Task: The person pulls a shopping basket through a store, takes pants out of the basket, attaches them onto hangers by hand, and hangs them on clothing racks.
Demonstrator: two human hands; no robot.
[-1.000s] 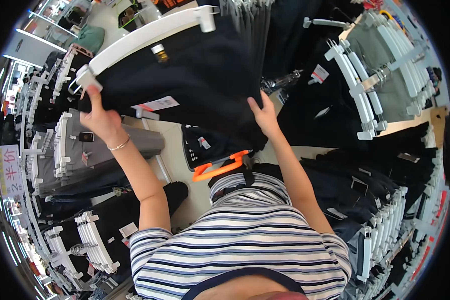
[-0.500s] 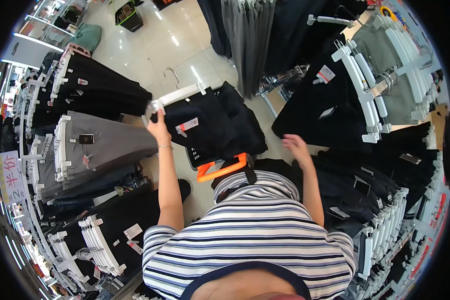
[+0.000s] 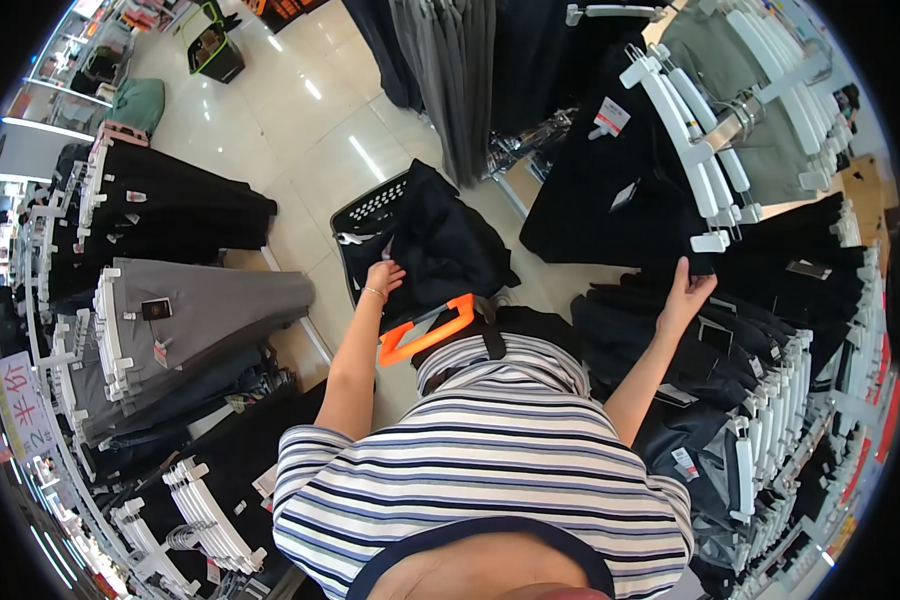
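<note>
My left hand [image 3: 385,281] rests on a heap of black trousers [image 3: 450,240], fingers apart and palm down. The trousers lie bunched over a black shopping basket [image 3: 370,205] with an orange handle [image 3: 427,330], close in front of my waist. A white hanger end [image 3: 352,238] shows at the basket's left side. At the right rack, my right hand [image 3: 684,298] has its thumb and fingers at the top edge of hanging black trousers [image 3: 610,200], just below a white clip hanger [image 3: 708,242]. Cloth lies between thumb and fingers.
Grey trousers [image 3: 210,300] and black ones [image 3: 170,195] hang on the left rack. Dense rows of dark trousers [image 3: 650,350] fill the right side. Long grey trousers [image 3: 440,80] hang ahead. Another basket [image 3: 216,55] stands farther off on the tiled floor [image 3: 310,130].
The black trousers on their hanger have gone down into the basket, and my left hand has let go of the hanger. My right hand has reached right to the rack.
</note>
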